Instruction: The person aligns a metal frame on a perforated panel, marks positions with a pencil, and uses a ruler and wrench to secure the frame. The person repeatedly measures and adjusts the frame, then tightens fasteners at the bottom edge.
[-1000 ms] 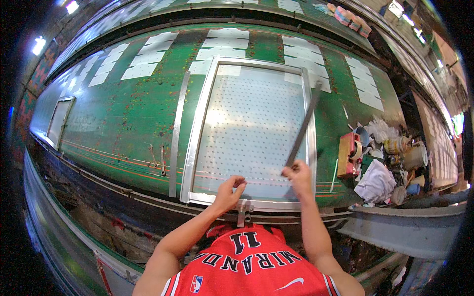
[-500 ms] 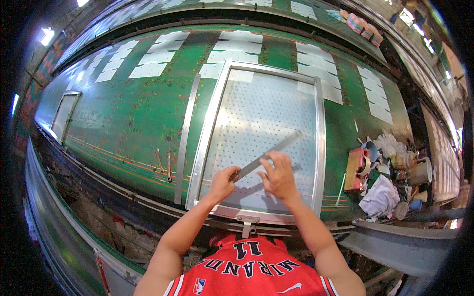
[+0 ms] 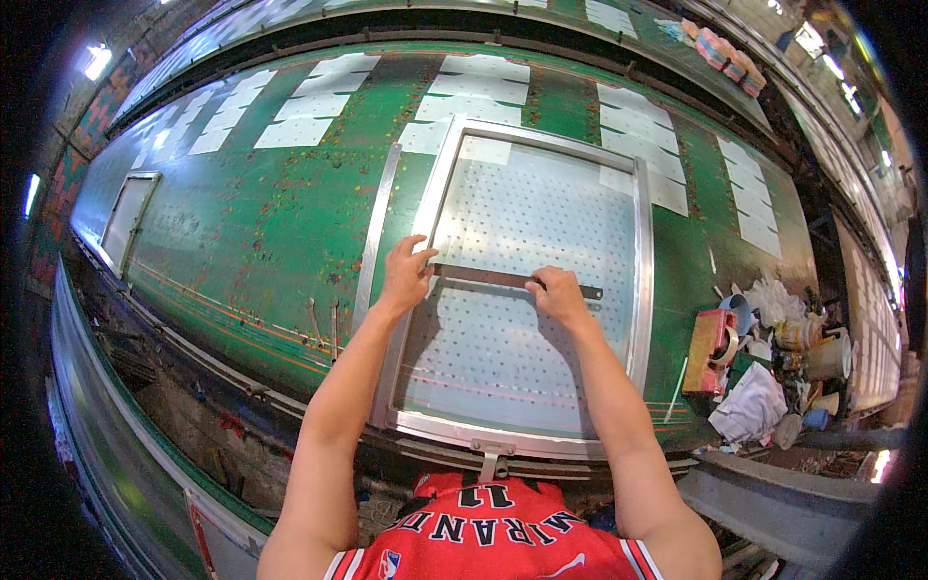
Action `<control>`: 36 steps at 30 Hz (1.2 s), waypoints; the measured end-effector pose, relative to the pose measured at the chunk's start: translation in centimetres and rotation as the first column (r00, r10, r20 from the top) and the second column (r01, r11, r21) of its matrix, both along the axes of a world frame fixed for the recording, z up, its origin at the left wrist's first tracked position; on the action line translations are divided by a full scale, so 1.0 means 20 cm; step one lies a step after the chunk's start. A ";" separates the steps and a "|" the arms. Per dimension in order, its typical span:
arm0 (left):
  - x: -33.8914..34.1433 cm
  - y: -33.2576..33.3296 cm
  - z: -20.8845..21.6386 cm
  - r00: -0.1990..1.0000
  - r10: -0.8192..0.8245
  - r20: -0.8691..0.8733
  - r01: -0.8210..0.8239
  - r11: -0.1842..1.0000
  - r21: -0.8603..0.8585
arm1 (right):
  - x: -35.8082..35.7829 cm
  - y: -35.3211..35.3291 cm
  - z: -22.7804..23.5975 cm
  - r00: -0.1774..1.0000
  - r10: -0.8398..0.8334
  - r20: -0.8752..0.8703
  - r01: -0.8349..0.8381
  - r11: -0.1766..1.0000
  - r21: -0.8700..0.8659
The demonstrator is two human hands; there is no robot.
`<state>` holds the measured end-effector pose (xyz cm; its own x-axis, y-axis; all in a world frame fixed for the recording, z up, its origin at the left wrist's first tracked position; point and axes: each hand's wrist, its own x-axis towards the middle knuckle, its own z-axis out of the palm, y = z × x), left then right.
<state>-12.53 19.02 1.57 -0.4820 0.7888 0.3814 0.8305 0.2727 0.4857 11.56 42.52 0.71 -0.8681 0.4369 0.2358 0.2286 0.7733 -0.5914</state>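
A dark metal ruler lies nearly level across the see-through mesh of an aluminium screen-printing frame. My right hand pinches the ruler right of its middle, and a small hole shows at its right end. At the frame's left rail is my left hand, its fingers apart, beside the ruler's left end; whether a fingertip touches the ruler I cannot tell. The mesh carries rows of small dark dots. Below, the frame rests over the green printing table, with a metal bracket at its near edge.
Left of the frame lies a long metal strip, then two wrenches and a smaller frame. White cut pieces lie in columns farther back. On the right are a red box, a white cloth and several containers.
The ruler has gone from a slanted hold to lying level across the mesh, farther from me. My left hand has moved off it to the frame's left rail; my right hand now grips it.
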 end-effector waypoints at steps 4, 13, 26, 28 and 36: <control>0.02 -0.01 -0.08 0.999 0.004 -0.037 -0.008 0.993 -0.114 | -0.04 0.01 -0.07 0.998 -0.018 0.055 0.020 0.999 -0.043; 0.02 0.02 -0.13 0.998 0.063 -0.015 -0.064 0.986 -0.156 | -0.10 -0.02 -0.11 0.997 -0.028 0.065 0.033 0.997 -0.075; 0.03 0.02 -0.14 0.994 0.102 -0.041 -0.106 0.988 -0.110 | -0.13 -0.06 -0.11 0.997 -0.044 0.059 0.047 0.997 -0.058; 0.03 0.02 -0.13 0.994 0.099 -0.056 -0.104 0.989 -0.101 | -0.13 -0.06 -0.11 0.998 -0.053 0.026 0.054 0.998 -0.039; 0.04 0.02 -0.14 0.993 0.108 -0.041 -0.112 0.987 -0.113 | -0.13 -0.07 -0.11 0.997 -0.049 0.063 0.051 0.999 -0.017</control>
<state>-11.82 19.48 -1.17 -0.5564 0.7713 0.3091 0.8081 0.4157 0.4173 9.05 41.12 -1.42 -0.8579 0.4840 0.1725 0.3040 0.7487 -0.5890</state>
